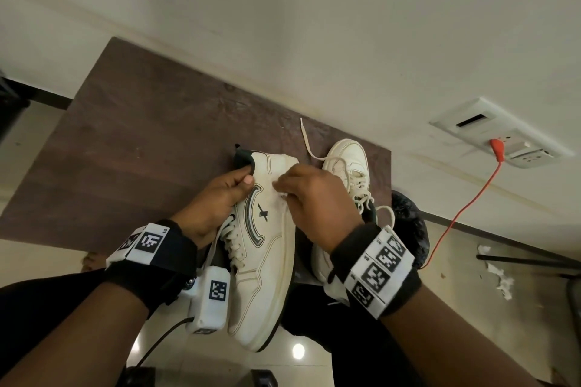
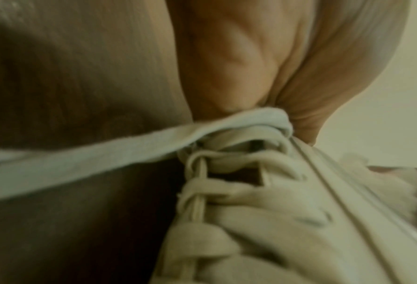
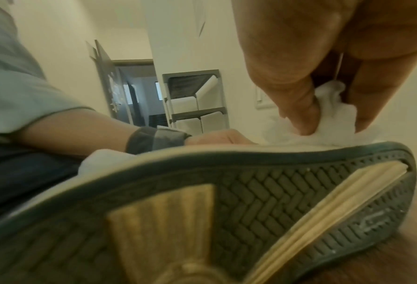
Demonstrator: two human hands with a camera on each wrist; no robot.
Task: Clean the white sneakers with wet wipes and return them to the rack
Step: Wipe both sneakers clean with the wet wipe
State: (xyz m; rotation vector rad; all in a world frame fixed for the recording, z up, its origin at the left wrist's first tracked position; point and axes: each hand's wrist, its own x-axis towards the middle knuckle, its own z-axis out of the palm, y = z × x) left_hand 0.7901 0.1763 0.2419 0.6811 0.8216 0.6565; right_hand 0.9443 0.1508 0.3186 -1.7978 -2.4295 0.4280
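A white sneaker (image 1: 267, 264) with a dark heel collar lies on its side, heel on the brown table (image 1: 132, 135) and toe toward me. My left hand (image 1: 217, 195) grips it at the collar, thumb on its side. My right hand (image 1: 311, 198) pinches a crumpled white wet wipe (image 1: 279, 190) and presses it on the sneaker's side near the heel. The right wrist view shows the wipe (image 3: 333, 117) between the fingertips (image 3: 304, 123) above the dark sole (image 3: 263, 201). Laces (image 2: 226, 173) and my left hand (image 2: 239, 67) fill the left wrist view. The second sneaker (image 1: 349, 173) stands on the table behind my right hand.
A black bin bag (image 1: 408, 229) sits right of the table. Used wipes (image 1: 500, 280) lie on the floor at right, near an orange cable (image 1: 465, 207) plugged into a wall socket (image 1: 503, 132). A grey shoe rack (image 3: 195, 100) stands against the far wall.
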